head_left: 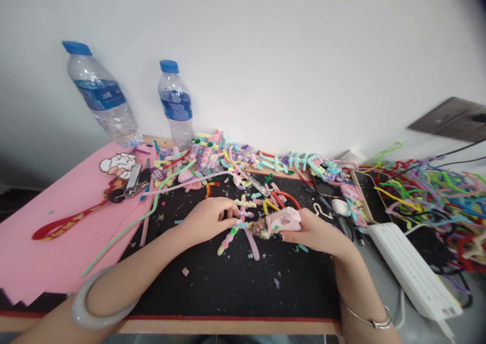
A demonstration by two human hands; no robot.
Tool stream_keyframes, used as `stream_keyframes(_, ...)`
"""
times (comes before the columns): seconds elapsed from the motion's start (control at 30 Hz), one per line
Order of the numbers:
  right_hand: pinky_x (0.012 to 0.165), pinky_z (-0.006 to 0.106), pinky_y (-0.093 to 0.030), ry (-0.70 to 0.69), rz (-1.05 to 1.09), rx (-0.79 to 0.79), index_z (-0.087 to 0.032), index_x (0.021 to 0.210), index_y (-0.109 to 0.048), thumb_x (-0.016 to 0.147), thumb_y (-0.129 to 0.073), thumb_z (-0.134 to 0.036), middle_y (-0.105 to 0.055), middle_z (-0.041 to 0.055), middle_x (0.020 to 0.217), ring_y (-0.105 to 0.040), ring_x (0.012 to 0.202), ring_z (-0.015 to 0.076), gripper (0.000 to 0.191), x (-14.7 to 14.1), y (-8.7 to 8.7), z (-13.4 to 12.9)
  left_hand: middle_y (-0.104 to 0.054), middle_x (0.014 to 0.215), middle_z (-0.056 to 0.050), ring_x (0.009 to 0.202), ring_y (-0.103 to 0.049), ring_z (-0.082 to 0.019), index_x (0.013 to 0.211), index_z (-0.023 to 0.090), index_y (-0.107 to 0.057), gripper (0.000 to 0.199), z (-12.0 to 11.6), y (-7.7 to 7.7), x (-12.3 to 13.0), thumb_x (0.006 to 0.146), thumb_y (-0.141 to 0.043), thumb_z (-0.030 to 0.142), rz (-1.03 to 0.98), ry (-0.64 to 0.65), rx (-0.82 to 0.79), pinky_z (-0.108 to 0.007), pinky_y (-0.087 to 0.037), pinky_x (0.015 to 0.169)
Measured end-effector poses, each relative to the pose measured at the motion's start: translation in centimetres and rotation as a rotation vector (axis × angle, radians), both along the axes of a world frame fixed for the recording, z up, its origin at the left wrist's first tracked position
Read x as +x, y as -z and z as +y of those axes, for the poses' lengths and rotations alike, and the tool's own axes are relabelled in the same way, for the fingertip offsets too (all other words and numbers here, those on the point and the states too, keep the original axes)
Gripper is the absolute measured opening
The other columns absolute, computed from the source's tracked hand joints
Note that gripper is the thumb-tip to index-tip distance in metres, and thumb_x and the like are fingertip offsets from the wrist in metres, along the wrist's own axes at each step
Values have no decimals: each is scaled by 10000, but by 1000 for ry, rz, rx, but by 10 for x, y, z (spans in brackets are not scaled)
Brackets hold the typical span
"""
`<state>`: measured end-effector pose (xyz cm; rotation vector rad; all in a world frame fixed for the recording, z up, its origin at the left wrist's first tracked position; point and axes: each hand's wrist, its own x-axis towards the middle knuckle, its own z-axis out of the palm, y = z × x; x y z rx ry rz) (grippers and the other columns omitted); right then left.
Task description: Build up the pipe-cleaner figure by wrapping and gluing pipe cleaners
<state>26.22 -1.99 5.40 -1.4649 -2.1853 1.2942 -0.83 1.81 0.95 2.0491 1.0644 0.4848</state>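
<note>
My left hand is at the middle of the black mat, fingers curled and pinching the edge of a pastel pipe-cleaner piece with bumpy, beaded-looking arms. Wrapped around a pale pink, faceted thing with a hollow in its end is my right hand; its exact kind I cannot make out. A blurred brownish part of it points toward the pipe-cleaner piece. Below them lies a plain lilac pipe cleaner. Just behind, a pair of scissors rests among loose stems.
Two water bottles stand against the wall. Pink sheets carry a red spoon-shaped item at left. Finished pipe-cleaner shapes line the back. A power strip, a phone and tangled pipe cleaners lie right.
</note>
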Motion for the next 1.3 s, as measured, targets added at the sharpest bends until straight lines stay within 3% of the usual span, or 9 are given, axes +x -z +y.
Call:
stream_keyframes(0.43, 452, 189, -256, 16, -52, 16, -146, 692, -563, 791, -576, -311, -395, -51, 579, -309, 536, 81, 193, 2, -1, -1, -623, 749, 2, 565, -499, -105, 831, 181, -645, 125, 0, 0, -1, 807, -584, 287, 0, 2, 7, -204, -362, 539)
stream_keyframes(0.67, 512, 208, -365, 77, -28, 81, -136, 793, -627, 793, -597, -314, -544, -16, 646, -439, 570, 111, 180, 11, 2, 0, -622, 742, 2, 560, -499, -105, 827, 182, -646, 126, 0, 0, -1, 807, -583, 289, -1, 0, 5, -205, -360, 536)
stream_keyframes(0.9, 712, 309, -478, 287, 61, 273, -139, 1021, -657, 808, -587, -345, -688, 69, 925, -604, 804, 225, 304, 16, 6, 6, -623, 746, 3, 564, -499, -103, 826, 179, -651, 138, 0, 0, 0, 809, -581, 297, -1, 0, -3, -203, -358, 539)
stream_keyframes(1.1, 672, 306, -472, 564, -106, 505, -124, 1062, -633, 811, -529, -307, -692, 63, 871, -610, 745, 221, 328, 13, 6, 13, -624, 741, 1, 562, -497, -102, 825, 176, -654, 149, -1, -1, -1, 814, -578, 304, 3, 5, 7, -203, -349, 535)
stream_keyframes(1.3, 889, 424, -442, 635, -321, 670, -113, 1224, -539, 728, -508, -212, -627, 156, 1143, -585, 1017, 301, 506, 25, 31, 28, -625, 739, 1, 568, -503, -104, 819, 177, -651, 155, -1, -2, -1, 820, -570, 309, -2, 9, 16, -206, -349, 539)
